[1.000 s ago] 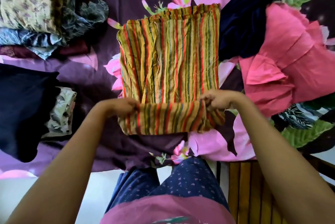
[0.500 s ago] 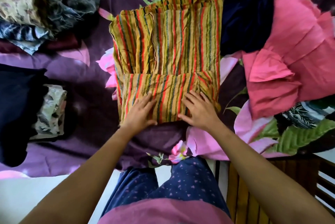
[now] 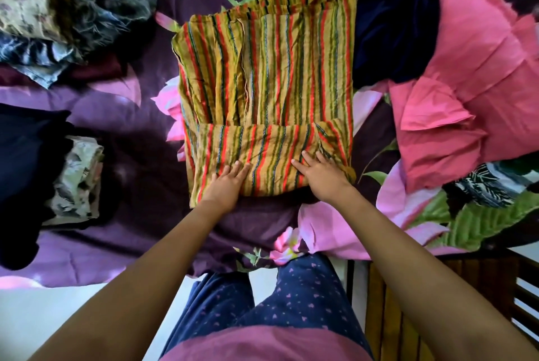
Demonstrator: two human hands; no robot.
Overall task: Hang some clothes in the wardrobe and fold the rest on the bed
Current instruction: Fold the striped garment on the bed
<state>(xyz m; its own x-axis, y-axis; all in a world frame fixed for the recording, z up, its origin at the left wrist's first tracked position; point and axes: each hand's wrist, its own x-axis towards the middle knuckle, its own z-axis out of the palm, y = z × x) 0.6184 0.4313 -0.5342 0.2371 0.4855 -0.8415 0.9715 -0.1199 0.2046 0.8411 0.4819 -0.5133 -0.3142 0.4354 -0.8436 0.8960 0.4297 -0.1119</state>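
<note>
A striped yellow, red and green garment (image 3: 268, 74) lies flat in the middle of the bed (image 3: 140, 156), its near edge folded up over itself. My left hand (image 3: 226, 184) rests flat on the left part of that folded strip, fingers straight. My right hand (image 3: 322, 175) presses flat on the right part, fingers spread. Neither hand grips the cloth.
Unfolded pink cloth (image 3: 466, 92) and a dark navy garment (image 3: 396, 30) are heaped to the right. Folded patterned clothes (image 3: 58, 19) are stacked at the far left, with a dark garment (image 3: 26, 173) and a folded floral piece (image 3: 78, 179) nearer. A wooden frame (image 3: 437, 302) stands at the lower right.
My hands gripped the garment's near edge, folded it up over the rest, then let go and flattened on the fold. Since half a second ago they have barely moved.
</note>
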